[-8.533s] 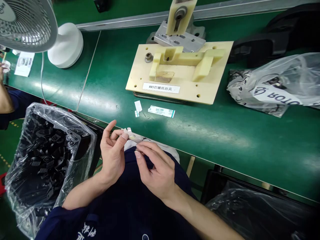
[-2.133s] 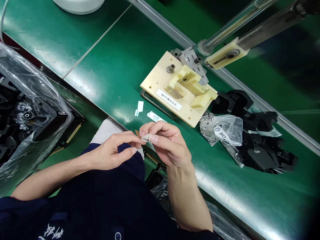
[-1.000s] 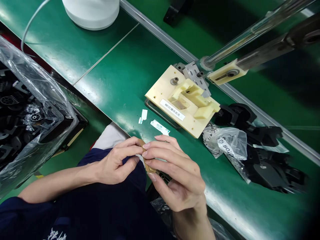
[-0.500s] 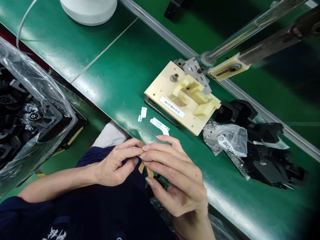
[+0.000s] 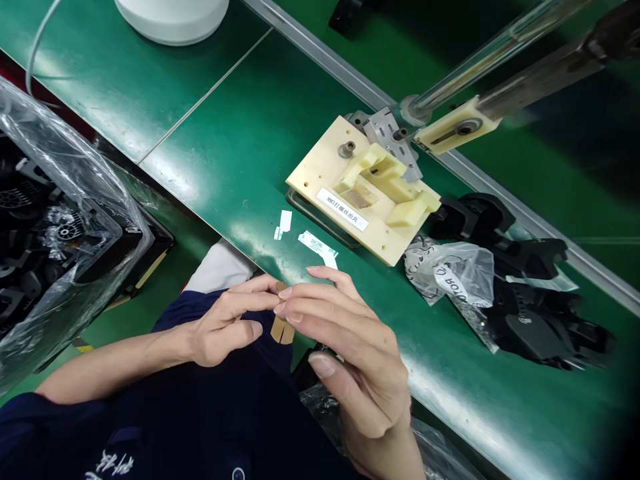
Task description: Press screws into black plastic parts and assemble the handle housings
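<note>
A tan adhesive bandage [image 5: 283,332], its lower end split into two tabs, is held at its upper part between the meeting fingertips of both hands. My left hand [image 5: 227,323] comes from the left with its fingers on the bandage and its thumb a little apart from it. From the right, my right hand [image 5: 353,343] presses its fingertips over the bandage's upper part; its thumb stands away. The right fingers cover the left fingertips, so I cannot tell whether the bandage wraps a finger. Torn white-and-green wrapper pieces [image 5: 316,245] lie on the bench beyond.
A cream fixture [image 5: 313,170] with a label stands on the green bench [image 5: 220,153], under a metal lever arm [image 5: 540,87]. To its right lie a clear plastic bag [image 5: 465,267] and black parts [image 5: 535,327]. A plastic-lined box [image 5: 120,227] of black parts stands at left.
Both thumbs have moved away from the bandage, the left one leftward and the right one rightward. More of the bandage's split lower end shows, its tabs now closer together.
</note>
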### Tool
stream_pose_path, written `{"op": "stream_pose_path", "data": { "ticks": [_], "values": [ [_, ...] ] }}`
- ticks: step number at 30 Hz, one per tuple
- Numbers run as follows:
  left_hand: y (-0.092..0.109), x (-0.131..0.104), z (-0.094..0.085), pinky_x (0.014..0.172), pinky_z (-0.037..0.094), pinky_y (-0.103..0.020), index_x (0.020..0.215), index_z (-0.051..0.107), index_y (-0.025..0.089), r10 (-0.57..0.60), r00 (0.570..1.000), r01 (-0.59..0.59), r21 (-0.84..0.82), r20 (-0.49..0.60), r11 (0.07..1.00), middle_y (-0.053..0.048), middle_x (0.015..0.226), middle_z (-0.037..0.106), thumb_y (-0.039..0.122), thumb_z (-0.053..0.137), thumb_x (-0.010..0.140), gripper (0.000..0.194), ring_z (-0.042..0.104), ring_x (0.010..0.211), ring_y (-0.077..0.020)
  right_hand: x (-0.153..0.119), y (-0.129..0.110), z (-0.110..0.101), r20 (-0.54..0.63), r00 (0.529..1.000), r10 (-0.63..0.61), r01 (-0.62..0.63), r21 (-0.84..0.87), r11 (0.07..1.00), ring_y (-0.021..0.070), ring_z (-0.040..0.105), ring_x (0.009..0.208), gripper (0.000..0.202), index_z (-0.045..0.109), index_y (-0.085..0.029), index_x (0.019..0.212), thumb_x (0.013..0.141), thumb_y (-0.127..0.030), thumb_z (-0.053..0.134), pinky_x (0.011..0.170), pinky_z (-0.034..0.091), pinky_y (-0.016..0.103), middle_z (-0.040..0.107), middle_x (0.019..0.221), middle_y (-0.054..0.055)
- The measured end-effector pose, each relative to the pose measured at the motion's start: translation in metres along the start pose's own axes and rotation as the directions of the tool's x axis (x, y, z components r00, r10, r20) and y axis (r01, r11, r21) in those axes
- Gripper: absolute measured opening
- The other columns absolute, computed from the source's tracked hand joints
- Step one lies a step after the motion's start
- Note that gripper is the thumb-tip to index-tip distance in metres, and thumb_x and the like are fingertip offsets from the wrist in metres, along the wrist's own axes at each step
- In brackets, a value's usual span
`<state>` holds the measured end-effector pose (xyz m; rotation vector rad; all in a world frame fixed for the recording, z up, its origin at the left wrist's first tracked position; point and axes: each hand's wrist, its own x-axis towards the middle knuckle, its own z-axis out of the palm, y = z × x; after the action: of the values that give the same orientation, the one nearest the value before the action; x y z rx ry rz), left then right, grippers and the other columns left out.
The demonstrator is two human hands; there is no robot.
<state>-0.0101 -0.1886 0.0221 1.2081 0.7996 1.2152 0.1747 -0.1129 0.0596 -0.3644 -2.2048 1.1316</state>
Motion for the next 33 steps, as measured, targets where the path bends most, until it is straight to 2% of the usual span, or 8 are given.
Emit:
{"op": "stream_pose_path", "data": {
  "ticks": [5, 11, 17, 21, 23, 26, 28, 33],
  "values": [
    [-0.002, 0.000, 0.008, 0.082, 0.050, -0.038, 0.100, 0.069, 0.017, 0.020, 0.994, -0.026, -0.059, -0.103, 0.998, -0.009, 0.095, 0.058, 0.040, 0.058, 0.089, 0.027, 0.057, 0.091, -0.0213, -0.005, -0.001, 0.009, -0.096, 0.989, 0.110, -0.104, 0.060, 0.993, 0.0264, 0.067, 0.101, 0.040, 0.058, -0.028, 0.128, 0.091, -0.023, 0.045, 0.102, 0.040, 0.056, 0.073, 0.100, 0.005],
    [-0.001, 0.000, 0.018, 0.074, 0.052, -0.030, 0.075, 0.069, 0.016, -0.055, 0.979, 0.057, 0.004, -0.196, 0.998, -0.005, 0.080, 0.060, 0.037, 0.063, 0.088, 0.025, 0.058, 0.078, -0.0159, -0.009, -0.001, 0.024, -0.199, 0.970, 0.138, -0.116, 0.119, 0.986, 0.0236, 0.067, 0.098, 0.044, 0.049, -0.029, 0.138, 0.096, -0.022, 0.039, 0.103, 0.039, 0.057, 0.073, 0.099, 0.005],
    [-0.006, -0.006, 0.021, 0.074, 0.051, -0.029, 0.088, 0.072, 0.018, -0.046, 0.975, 0.047, 0.000, -0.219, 0.999, -0.003, 0.082, 0.061, 0.025, 0.064, 0.088, 0.011, 0.059, 0.079, -0.0146, -0.011, -0.003, 0.033, -0.296, 0.940, 0.168, -0.108, 0.207, 0.972, 0.0225, 0.070, 0.087, 0.042, 0.051, -0.028, 0.138, 0.098, -0.023, 0.039, 0.097, 0.046, 0.052, 0.073, 0.096, 0.004],
    [-0.007, -0.008, 0.021, 0.075, 0.052, -0.030, 0.091, 0.073, 0.019, -0.027, 0.976, 0.030, 0.009, -0.215, 1.000, -0.005, 0.084, 0.063, 0.023, 0.063, 0.088, 0.011, 0.061, 0.081, -0.0156, -0.014, -0.003, 0.037, -0.339, 0.923, 0.181, -0.099, 0.245, 0.964, 0.0225, 0.069, 0.086, 0.040, 0.055, -0.029, 0.135, 0.097, -0.024, 0.042, 0.097, 0.047, 0.053, 0.073, 0.100, 0.005],
    [-0.005, -0.007, 0.020, 0.074, 0.053, -0.030, 0.090, 0.073, 0.018, -0.003, 0.980, 0.013, 0.047, -0.200, 0.999, -0.006, 0.085, 0.064, 0.023, 0.063, 0.089, 0.011, 0.062, 0.081, -0.0160, -0.015, -0.004, 0.039, -0.400, 0.896, 0.192, -0.097, 0.245, 0.965, 0.0234, 0.069, 0.092, 0.038, 0.057, -0.028, 0.133, 0.097, -0.024, 0.044, 0.098, 0.047, 0.052, 0.072, 0.104, 0.005],
    [-0.003, -0.005, 0.016, 0.072, 0.054, -0.030, 0.090, 0.071, 0.016, 0.083, 0.985, -0.061, 0.144, -0.154, 0.988, -0.008, 0.089, 0.066, 0.021, 0.063, 0.088, 0.010, 0.063, 0.083, -0.0171, -0.017, -0.003, 0.037, -0.537, 0.798, 0.276, -0.171, 0.238, 0.956, 0.0231, 0.065, 0.100, 0.033, 0.063, -0.027, 0.124, 0.096, -0.020, 0.047, 0.096, 0.049, 0.047, 0.070, 0.107, 0.006],
    [-0.003, -0.003, 0.011, 0.070, 0.054, -0.030, 0.088, 0.070, 0.014, 0.157, 0.982, -0.128, 0.236, -0.108, 0.963, -0.011, 0.092, 0.067, 0.018, 0.063, 0.087, 0.008, 0.064, 0.084, -0.0179, -0.018, 0.000, 0.033, -0.568, 0.740, 0.361, -0.253, 0.261, 0.931, 0.0214, 0.064, 0.103, 0.028, 0.068, -0.027, 0.116, 0.095, -0.018, 0.050, 0.094, 0.050, 0.041, 0.070, 0.107, 0.005],
    [-0.006, 0.002, -0.002, 0.073, 0.053, -0.038, 0.082, 0.067, 0.013, 0.368, 0.924, -0.371, 0.472, 0.102, 0.800, -0.014, 0.093, 0.068, 0.019, 0.062, 0.087, 0.009, 0.063, 0.082, -0.0203, -0.016, 0.009, 0.018, -0.368, 0.738, 0.566, -0.416, 0.413, 0.810, 0.0183, 0.063, 0.104, 0.015, 0.072, -0.026, 0.100, 0.092, -0.024, 0.059, 0.092, 0.051, 0.033, 0.069, 0.104, 0.003]
  ]
}}
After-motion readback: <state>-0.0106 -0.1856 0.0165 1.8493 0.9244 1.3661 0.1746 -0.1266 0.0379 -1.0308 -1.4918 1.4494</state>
